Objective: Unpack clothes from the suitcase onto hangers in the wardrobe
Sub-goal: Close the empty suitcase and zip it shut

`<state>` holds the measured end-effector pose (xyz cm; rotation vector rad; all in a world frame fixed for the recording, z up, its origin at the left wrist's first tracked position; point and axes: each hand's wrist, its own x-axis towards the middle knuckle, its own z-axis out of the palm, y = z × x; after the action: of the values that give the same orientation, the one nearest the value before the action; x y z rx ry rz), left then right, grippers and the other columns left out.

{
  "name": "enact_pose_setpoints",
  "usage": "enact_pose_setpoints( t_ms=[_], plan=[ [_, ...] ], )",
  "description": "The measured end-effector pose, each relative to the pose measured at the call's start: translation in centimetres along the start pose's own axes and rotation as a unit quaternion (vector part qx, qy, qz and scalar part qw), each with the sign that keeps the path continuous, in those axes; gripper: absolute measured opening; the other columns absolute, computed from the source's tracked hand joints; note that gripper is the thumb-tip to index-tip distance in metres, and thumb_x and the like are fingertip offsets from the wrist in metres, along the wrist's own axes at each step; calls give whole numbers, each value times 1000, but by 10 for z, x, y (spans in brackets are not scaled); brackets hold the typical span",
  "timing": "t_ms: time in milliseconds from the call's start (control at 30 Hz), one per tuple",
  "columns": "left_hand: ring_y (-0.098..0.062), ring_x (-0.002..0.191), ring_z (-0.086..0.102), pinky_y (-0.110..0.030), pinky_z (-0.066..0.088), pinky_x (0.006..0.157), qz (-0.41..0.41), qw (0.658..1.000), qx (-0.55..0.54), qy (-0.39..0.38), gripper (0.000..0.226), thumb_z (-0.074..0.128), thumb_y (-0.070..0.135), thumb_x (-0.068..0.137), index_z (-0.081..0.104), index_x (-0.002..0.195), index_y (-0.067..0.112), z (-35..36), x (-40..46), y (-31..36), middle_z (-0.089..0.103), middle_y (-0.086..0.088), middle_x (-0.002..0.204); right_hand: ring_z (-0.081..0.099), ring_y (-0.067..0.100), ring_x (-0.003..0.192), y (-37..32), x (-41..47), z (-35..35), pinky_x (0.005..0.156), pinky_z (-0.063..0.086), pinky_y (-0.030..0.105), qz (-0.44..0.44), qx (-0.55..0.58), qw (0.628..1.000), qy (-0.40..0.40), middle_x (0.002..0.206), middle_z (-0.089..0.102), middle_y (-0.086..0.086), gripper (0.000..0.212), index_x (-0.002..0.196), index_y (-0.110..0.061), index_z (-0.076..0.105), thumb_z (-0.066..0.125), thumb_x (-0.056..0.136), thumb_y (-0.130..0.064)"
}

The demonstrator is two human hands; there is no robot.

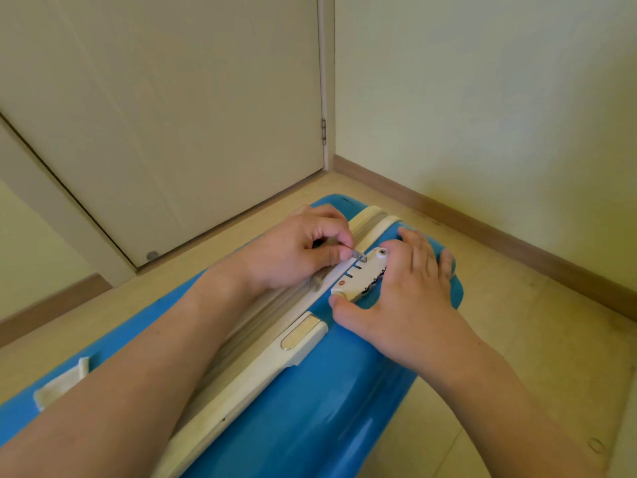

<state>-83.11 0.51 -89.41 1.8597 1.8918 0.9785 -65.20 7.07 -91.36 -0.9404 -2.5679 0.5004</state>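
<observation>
A closed blue hard-shell suitcase [327,401] lies on its side on the floor, with a cream zipper band and a cream handle [275,360] along its upper edge. A white combination lock [360,276] sits on that edge. My left hand [296,253] pinches a small metal zipper pull [360,257] at the lock's slot. My right hand [406,288] rests over the lock, thumb against its near end and fingers spread on the blue shell. No clothes or hangers are in view.
A cream door [172,115] stands shut behind the suitcase, with a doorstop [151,255] near its foot. A pale wall with a wooden skirting board [517,236] runs along the right. Beige floor tiles [534,357] surround the case.
</observation>
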Motion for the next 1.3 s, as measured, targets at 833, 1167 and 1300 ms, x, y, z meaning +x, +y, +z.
enact_pose_setpoints(
  t_ms=[833,1167,1300],
  plan=[
    [-15,90,55,-28,43,82,6,999,42,29,10,59,35,92,64,85,31,0,-12,9,56,4,94,-2,20,148,-10,-4,-11,117,-4,57,16,-17,999,-49,157,13,9,82,130,-13,32,54,71,-65],
    [-22,91,58,-45,44,91,16,1000,8,16,14,61,33,93,70,91,23,1,-12,11,62,6,94,32,27,137,-17,-7,-16,113,13,63,4,-75,997,-28,141,41,10,98,130,-3,41,26,59,-68],
    [-23,96,55,-51,43,92,18,999,28,-6,13,56,40,94,67,92,31,-2,-13,8,60,11,96,38,28,133,-18,-7,-17,113,16,63,6,-77,996,-34,137,43,10,90,127,-3,42,35,65,-68]
  ],
)
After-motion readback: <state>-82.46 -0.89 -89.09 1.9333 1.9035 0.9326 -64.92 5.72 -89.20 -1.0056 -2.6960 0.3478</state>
